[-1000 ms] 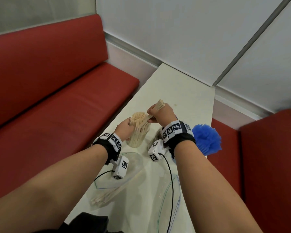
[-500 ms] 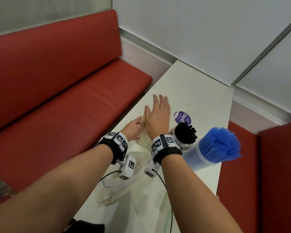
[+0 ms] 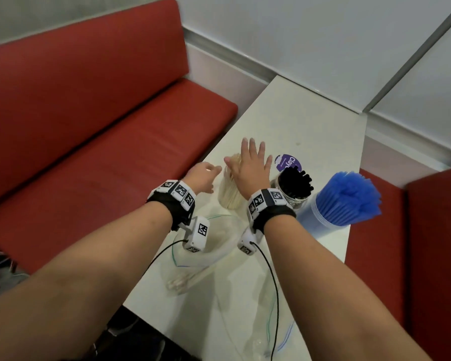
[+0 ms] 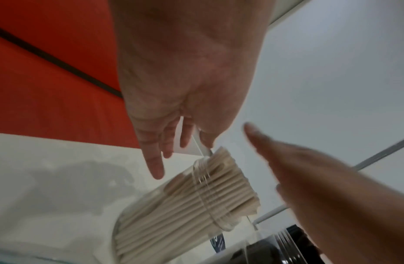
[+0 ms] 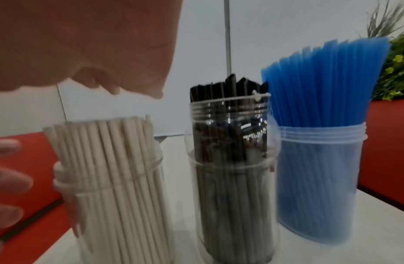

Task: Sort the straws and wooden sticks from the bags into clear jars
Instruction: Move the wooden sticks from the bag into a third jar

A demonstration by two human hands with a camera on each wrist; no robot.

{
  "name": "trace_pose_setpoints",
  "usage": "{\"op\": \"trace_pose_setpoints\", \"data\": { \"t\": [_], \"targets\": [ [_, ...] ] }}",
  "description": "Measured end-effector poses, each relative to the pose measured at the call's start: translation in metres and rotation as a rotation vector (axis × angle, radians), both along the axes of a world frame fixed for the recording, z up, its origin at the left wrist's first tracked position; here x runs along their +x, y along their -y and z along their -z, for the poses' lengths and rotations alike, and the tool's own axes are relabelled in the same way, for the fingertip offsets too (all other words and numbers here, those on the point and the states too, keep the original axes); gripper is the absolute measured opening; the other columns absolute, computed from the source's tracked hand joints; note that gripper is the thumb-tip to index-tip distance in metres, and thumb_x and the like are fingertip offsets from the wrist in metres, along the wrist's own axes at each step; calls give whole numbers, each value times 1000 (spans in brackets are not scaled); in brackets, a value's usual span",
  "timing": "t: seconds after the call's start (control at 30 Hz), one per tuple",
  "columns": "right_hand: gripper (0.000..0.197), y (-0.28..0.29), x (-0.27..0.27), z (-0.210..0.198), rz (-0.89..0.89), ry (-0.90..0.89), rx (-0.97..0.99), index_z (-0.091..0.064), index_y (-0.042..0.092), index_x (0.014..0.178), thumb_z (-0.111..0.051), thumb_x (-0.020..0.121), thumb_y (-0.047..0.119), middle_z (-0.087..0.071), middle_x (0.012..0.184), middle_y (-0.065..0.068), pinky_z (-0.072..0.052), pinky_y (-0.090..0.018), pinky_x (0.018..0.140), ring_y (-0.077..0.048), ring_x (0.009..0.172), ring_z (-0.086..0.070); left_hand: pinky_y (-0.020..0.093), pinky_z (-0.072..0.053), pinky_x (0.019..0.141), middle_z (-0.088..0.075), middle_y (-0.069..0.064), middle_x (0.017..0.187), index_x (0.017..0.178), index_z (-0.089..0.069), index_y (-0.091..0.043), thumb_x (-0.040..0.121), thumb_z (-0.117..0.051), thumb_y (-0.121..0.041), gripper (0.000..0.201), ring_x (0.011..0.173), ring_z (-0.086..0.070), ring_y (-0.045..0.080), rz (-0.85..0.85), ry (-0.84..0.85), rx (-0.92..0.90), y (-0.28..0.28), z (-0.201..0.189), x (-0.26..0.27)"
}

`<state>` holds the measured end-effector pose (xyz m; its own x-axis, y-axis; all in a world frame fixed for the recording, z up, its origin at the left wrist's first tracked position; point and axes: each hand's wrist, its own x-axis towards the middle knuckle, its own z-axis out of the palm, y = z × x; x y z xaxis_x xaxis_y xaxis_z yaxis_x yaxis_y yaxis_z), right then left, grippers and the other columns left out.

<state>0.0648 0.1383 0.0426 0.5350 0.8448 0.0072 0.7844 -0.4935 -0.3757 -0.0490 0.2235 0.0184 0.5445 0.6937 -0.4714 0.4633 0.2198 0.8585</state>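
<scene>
Since a second ago the right hand (image 3: 250, 170) has let go of the bundle of wooden sticks it was feeding into the jar; it now lies flat, fingers spread and straight, palm down over the stick tops, holding nothing. Half a second back it was already flat there, so this reads as tamping. Left hand (image 3: 203, 175) has come off the jar wall: the left-wrist view shows its fingers (image 4: 155, 160) loosely extended just beside the rim, gripping nothing.

Jar of wooden sticks (image 3: 229, 194) stands upright at 12 o'clock from the wrists, packed full, sticks (image 5: 106, 160) rising above the rim. Judgement: this load is seated; the stick jar looks near capacity.

Around it:
- Jar of black straws (image 3: 294, 183) at 3 o'clock of the stick jar, just beside it.
- Jar of blue straws (image 3: 344, 201) further out at 3 o'clock, near the bench (image 3: 310, 121) edge, straws fanning out above the rim.
- Purple round lid (image 3: 288, 162) flat on the bench at 12 o'clock of the black jar.
- Clear zip bag (image 3: 214, 235) at 6 o'clock of the stick jar, under the wrists, with a few pale sticks (image 3: 188, 280) left in it.
- A second zip bag (image 3: 258, 321) nearer the body; contents unclear.

In the way: wrist-camera cables trail across both bags, and the three jars stand close together. Leftover sticks may not fit easily.
</scene>
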Motion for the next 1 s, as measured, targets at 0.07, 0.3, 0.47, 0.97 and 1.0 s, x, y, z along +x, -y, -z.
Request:
{"op": "trace_pose_setpoints", "data": {
  "t": [0.07, 0.3, 0.47, 0.97, 1.0],
  "targets": [
    [45, 3, -7, -16, -7, -2, 322, -50, 8, 144, -45, 103, 25, -53, 141, -16, -34, -46, 112, -36, 135, -44, 39, -58, 73, -61, 14, 87, 98, -64, 1, 101, -50, -24, 29, 67, -61, 26, 101, -21, -37, 1, -3, -12],
    [24, 58, -79, 45, -132, -434, -129, -68, 5, 94, -44, 93, 3, -70, 94, -15, -48, -36, 77, -30, 85, -63, 33, -52, 86, -65, 19, 123, 121, -64, 0, 96, -51, -7, 29, 98, -65, 30, 923, -611, 70, 67, 45, -53],
    [30, 114, -87, 106, -109, -346, -548, -62, 4, 120, -42, 98, 1, -61, 125, -19, -45, -35, 95, -33, 114, -59, 32, -45, 90, -66, 13, 120, 117, -62, -6, 92, -59, -35, 39, 110, -61, 28, 836, -689, 448, 108, 93, -74],
    [65, 154, -89, 137, 54, -317, -515, -27, 31, 157, -44, 99, 8, -18, 163, -15, -36, -46, 115, -40, 143, -33, 38, -42, 104, -56, 15, 134, 130, -54, -2, 98, -53, -16, 34, 125, -53, 30, 998, -717, 641, 128, 100, -64],
    [63, 154, -89, 136, 104, -340, -459, -30, 27, 157, -41, 99, 4, -21, 162, -17, -37, -45, 114, -39, 142, -36, 40, -40, 106, -53, 14, 137, 133, -53, -3, 98, -54, -16, 37, 127, -51, 30, 987, -718, 641, 125, 98, -64]
  ]
}}
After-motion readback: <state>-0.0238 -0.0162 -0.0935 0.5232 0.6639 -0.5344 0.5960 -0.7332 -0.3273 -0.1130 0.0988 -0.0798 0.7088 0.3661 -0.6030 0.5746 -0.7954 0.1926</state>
